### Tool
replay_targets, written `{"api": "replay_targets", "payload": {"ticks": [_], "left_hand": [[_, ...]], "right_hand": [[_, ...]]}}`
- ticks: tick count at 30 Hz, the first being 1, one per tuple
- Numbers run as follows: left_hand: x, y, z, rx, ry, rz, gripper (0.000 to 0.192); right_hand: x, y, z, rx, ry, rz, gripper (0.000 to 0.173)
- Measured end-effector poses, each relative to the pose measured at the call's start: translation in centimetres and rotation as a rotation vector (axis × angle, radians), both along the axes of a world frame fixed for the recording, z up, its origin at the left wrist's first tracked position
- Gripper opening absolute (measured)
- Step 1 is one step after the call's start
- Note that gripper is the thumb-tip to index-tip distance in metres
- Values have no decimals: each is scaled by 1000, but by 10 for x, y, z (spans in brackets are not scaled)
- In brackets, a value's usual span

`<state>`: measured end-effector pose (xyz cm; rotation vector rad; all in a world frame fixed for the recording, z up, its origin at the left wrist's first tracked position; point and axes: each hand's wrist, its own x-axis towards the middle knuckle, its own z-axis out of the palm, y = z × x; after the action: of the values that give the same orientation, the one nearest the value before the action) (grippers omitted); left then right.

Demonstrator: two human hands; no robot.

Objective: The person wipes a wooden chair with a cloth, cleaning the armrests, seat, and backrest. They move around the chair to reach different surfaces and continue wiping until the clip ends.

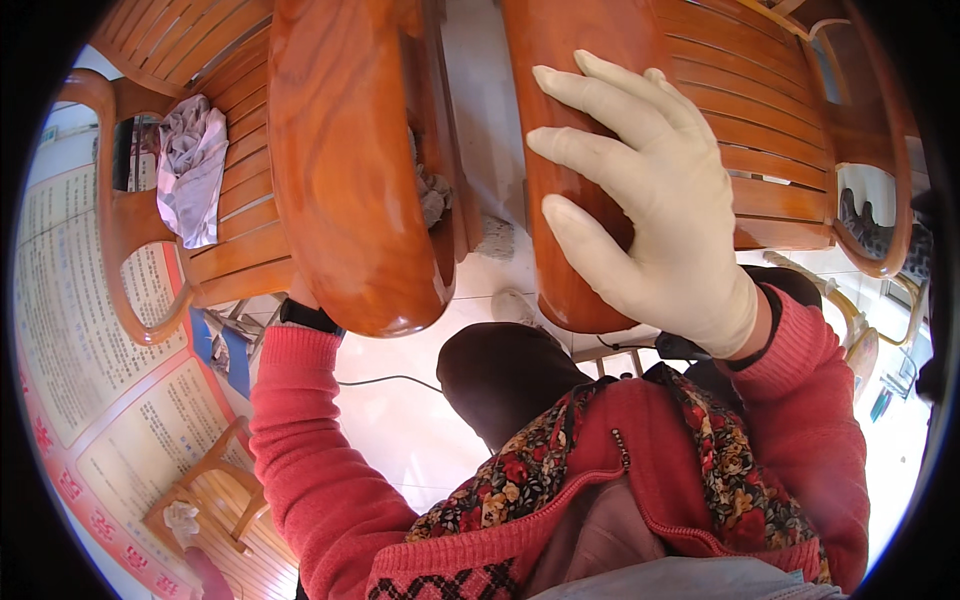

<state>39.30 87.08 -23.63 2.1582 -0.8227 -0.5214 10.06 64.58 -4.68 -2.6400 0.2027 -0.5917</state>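
Two broad, glossy wooden armrests stand side by side before me, the left armrest (337,165) and the right armrest (562,292). My right hand (652,172), in a cream rubber glove, lies over the right armrest with its fingers spread and nothing in it. Behind the left armrest most of my left hand (301,291) is hidden; only a bit of skin shows above a black wristband (306,316). A greyish crumpled cloth (433,196) shows in the opening under the left armrest. Whether my left hand holds anything cannot be seen.
A pinkish-grey checked cloth (191,169) lies on the left slatted seat (244,247). Another slatted seat (750,142) extends to the right. Wall panels with writing (82,300) rise at left. A dark cable (390,379) crosses the tiled floor. A wooden chair (214,480) stands lower left.
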Motion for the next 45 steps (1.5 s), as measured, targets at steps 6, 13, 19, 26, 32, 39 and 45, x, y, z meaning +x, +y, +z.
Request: {"api": "replay_targets", "payload": {"ticks": [6, 13, 19, 26, 32, 39, 45], "left_hand": [[-40, 37, 22, 8, 28, 59, 39], [-98, 139, 23, 68, 140, 178, 40], [-145, 199, -8, 225, 370, 335, 48], [-184, 205, 97, -555, 494, 613, 59], [-165, 121, 215, -643, 88, 358, 58], [-179, 27, 190, -205, -680, 88, 48], [-233, 42, 168, -24, -698, 182, 46]], "right_hand": [[-4, 1, -4, 5, -64, -16, 35], [-4, 4, -12, -77, -180, -49, 29], [-6, 8, -13, -79, -160, -58, 29], [-7, 9, -15, -120, -172, -75, 30], [-7, 9, -14, -114, -137, -83, 31], [-10, 10, -8, -90, -105, -89, 33], [-14, 12, -5, -61, -67, -92, 33]]}}
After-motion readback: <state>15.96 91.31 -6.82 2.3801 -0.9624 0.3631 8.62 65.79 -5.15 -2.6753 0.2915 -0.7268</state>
